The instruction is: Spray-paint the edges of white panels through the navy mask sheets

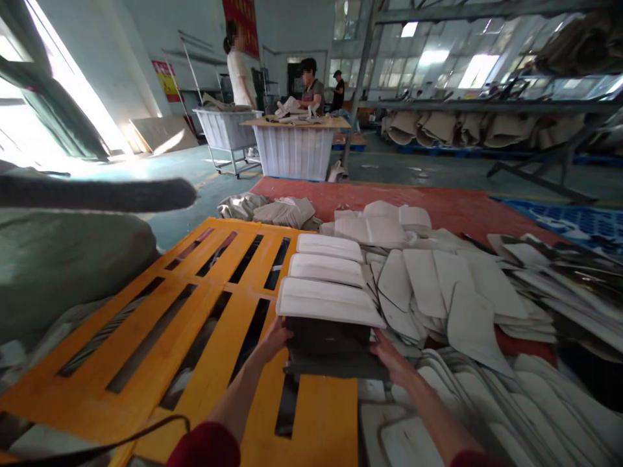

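Observation:
My left hand (pixel 275 338) grips the left end of a stack of flat padded pieces (pixel 328 303), white on top and dark grey at the side. My right hand (pixel 389 358) grips the stack's right end. The stack rests on the right edge of a yellow slatted pallet (pixel 204 311). Two more white-topped stacks (pixel 328 258) sit in a row behind it on the pallet.
A loose heap of white and grey flat pieces (pixel 467 305) spreads over a red mat (pixel 438 202) to the right. A large green sack (pixel 53 266) lies at left. Far back, three people stand around white bins (pixel 294 150). Metal racks (pixel 487 107) hold folded material.

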{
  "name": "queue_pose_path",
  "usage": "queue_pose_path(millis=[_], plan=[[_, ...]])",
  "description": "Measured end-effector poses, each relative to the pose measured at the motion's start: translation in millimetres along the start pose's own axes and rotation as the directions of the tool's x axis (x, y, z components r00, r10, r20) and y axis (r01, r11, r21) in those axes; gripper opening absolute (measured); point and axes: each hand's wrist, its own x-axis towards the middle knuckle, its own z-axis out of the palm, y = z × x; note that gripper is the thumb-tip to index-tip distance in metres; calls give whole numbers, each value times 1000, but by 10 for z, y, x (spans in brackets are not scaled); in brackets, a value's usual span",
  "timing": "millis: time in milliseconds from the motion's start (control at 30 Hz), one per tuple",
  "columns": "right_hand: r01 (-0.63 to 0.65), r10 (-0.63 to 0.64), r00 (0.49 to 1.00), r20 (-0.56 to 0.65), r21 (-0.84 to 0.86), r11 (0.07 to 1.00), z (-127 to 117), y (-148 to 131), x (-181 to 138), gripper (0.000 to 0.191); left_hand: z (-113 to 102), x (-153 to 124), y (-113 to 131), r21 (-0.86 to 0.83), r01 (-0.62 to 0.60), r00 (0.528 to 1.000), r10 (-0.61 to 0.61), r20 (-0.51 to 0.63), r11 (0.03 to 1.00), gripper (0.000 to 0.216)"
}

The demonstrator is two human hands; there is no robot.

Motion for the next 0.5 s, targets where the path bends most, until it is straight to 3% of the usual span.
queue_pose_path(millis=[267,400,500], plan=[[106,-119,989,-83,-146,984,8,350,354,71,-93,303,-309,126,-7,995,19,-96,992,59],[84,-137,962,-235,-221,972,9,542,460,63,-114,384,-417,230,-12,986,49,-158,973,53],[47,-150,922,-357,-282,958,-21,702,515,41,-119,398,-484,327,-31,963,116,-242,945,49]])
